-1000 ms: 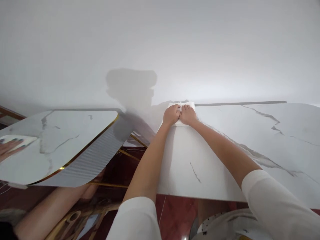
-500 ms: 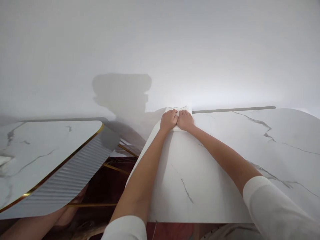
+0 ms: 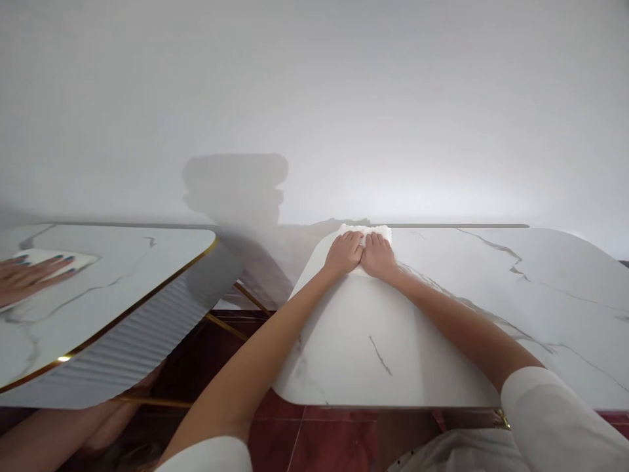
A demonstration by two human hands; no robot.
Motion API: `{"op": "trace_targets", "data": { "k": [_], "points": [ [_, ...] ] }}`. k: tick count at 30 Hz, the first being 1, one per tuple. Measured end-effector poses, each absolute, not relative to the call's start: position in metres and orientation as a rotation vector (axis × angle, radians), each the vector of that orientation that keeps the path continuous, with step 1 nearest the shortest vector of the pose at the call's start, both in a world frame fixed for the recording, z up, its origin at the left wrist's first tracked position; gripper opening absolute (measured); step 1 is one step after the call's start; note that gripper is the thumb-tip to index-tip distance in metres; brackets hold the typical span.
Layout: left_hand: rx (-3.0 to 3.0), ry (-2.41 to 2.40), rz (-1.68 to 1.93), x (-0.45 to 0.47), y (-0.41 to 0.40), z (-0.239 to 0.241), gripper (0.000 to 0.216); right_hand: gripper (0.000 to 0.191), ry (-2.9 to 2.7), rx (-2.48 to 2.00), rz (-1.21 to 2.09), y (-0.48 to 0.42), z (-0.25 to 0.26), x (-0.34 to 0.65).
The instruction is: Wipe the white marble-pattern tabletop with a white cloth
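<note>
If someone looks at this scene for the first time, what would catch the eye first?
Probably the left hand and right hand, side by side on a white cloth at the far edge of the right table. Next may come the big grey shadow on the wall, left of these hands. At the picture's left edge, another person's hand lies on a second cloth.

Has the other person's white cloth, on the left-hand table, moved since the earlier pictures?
Yes: the cloth has slid rightward, its edge now closer to the tabletop's long grey vein's right tip.
</note>
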State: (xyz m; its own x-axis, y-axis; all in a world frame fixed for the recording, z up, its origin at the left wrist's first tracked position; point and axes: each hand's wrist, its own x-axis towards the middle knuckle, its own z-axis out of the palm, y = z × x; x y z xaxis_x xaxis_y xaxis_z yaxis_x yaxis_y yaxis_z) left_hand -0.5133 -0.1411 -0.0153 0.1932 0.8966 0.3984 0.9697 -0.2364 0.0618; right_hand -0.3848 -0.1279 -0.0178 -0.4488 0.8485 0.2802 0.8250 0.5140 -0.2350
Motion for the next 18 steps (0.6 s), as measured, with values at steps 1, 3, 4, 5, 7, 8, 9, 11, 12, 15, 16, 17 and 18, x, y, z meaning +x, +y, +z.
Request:
{"op": "trace_targets", "data": {
  "k": [1,3,4,5,7,8,9,11,12,15,16,17,18],
  "points": [
    [-2.258,-1.783,-0.526,-0.512,-0.151,-0.016,0.033,0.054,-2.382,-1.379,0.085,-0.137,-0.019,-0.384],
    [-2.249,-1.775,-0.518,-0.508,-0.173,-0.016,0.034,0.054,-2.354,-1.372,0.081,-0.158,-0.021,-0.381],
    [-2.246,-1.783,-0.514,-0.506,-0.184,-0.016,0.034,0.054,-2.351,-1.372,0.089,-0.17,-0.022,-0.38],
    [-2.245,-1.798,-0.513,-0.504,-0.195,-0.016,0.035,0.054,-2.351,-1.377,0.103,-0.181,-0.022,-0.378],
    [-2.246,-1.827,-0.508,-0.5,-0.219,-0.017,0.037,0.054,-2.356,-1.393,0.136,-0.206,-0.022,-0.375],
    [-2.243,-1.837,-0.503,-0.498,-0.23,-0.017,0.039,0.054,-2.351,-1.402,0.146,-0.218,-0.021,-0.373],
    [-2.238,-1.846,-0.496,-0.496,-0.242,-0.018,0.04,0.054,-2.346,-1.406,0.155,-0.23,-0.02,-0.371],
    [-2.228,-1.864,-0.48,-0.493,-0.264,-0.019,0.044,0.054,-2.344,-1.403,0.182,-0.253,-0.018,-0.366],
    [-2.224,-1.872,-0.474,-0.491,-0.274,-0.02,0.045,0.054,-2.349,-1.393,0.199,-0.263,-0.016,-0.363],
    [-2.213,-1.875,-0.457,-0.487,-0.302,-0.023,0.048,0.054,-2.368,-1.351,0.248,-0.291,-0.013,-0.356],
    [-2.206,-1.874,-0.451,-0.486,-0.311,-0.024,0.048,0.054,-2.373,-1.339,0.262,-0.299,-0.012,-0.353],
    [-2.197,-1.875,-0.446,-0.485,-0.319,-0.025,0.049,0.054,-2.379,-1.328,0.277,-0.307,-0.011,-0.351],
    [-2.185,-1.879,-0.445,-0.483,-0.327,-0.027,0.05,0.054,-2.384,-1.318,0.293,-0.314,-0.01,-0.348]
  ]
}}
